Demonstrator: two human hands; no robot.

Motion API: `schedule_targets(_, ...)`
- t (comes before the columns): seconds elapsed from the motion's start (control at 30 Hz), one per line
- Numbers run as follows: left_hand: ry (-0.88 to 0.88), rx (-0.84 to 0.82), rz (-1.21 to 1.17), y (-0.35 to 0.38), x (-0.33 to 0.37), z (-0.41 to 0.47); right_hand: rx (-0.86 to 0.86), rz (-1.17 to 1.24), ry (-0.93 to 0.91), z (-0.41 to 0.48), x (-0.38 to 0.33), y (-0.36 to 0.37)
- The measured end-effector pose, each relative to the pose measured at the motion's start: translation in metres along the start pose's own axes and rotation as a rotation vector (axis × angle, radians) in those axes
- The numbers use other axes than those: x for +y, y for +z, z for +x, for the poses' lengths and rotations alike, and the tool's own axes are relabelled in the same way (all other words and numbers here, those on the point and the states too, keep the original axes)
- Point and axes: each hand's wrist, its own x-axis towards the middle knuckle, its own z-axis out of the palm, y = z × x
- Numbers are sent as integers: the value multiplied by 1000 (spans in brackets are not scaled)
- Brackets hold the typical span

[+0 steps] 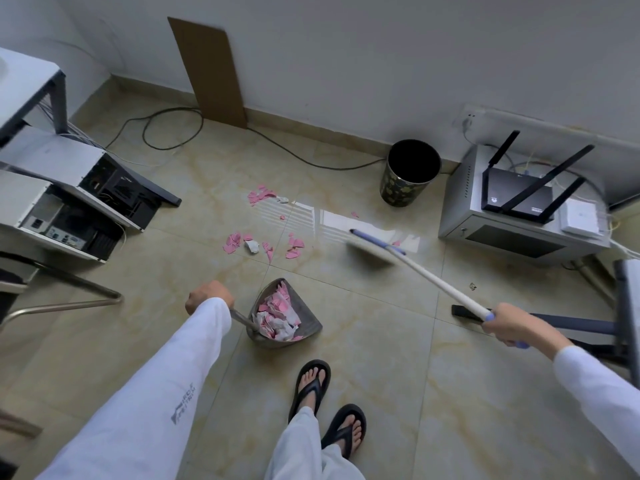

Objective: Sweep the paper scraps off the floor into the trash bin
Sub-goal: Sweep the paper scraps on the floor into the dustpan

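Left hand (207, 299) clenched round the dustpan (310, 330) handle, right hand (512, 327) gripping the broom (433, 277) — pink paper scraps (263, 244) strewn mid-floor, trash bin (401, 192) at the wall beside a cable (322, 166); sleeve (183, 375) print unreadable.

Well to the left of the left hand's (207, 299) grip, two opened computer cases (69, 202) lie on their sides beside a white desk (31, 81), with a bent metal chair leg (69, 303) nearer on that side. Far ahead of that grip a brown cardboard sheet (207, 71) leans on the wall, and a black cable (145, 128) loops near its foot. Beyond the right hand's (512, 323) grip sits a grey metal cabinet (502, 237) carrying a black router (516, 199) with raised antennas and a white box (581, 218), while black flip-flops (306, 389) show below, between both grips.
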Motion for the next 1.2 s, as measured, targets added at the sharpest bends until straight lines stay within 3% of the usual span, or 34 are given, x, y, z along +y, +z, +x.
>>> schedule_targets(0.17, -5, 2, -8, 4, -5, 10, 101, 30, 75, 25, -16, -3)
schedule_targets(0.33, -9, -5, 13, 6, -7, 17, 58, 4, 87, 33, -33, 35)
schedule_targets(0.5, -6, -1, 8, 7, -6, 18, -104, -121, 25, 3, -46, 88)
schedule_targets(0.83, 7, -7, 4, 3, -7, 20, -184, -509, -231, -51, -45, 128)
schedule_targets(1.0, 33, -33, 5, 1, -11, 24, -182, -584, -283, -63, -54, 108)
schedule_targets(1.2, 32, -103, 36, -7, -34, 35, -82, -503, -287, -56, -54, 24)
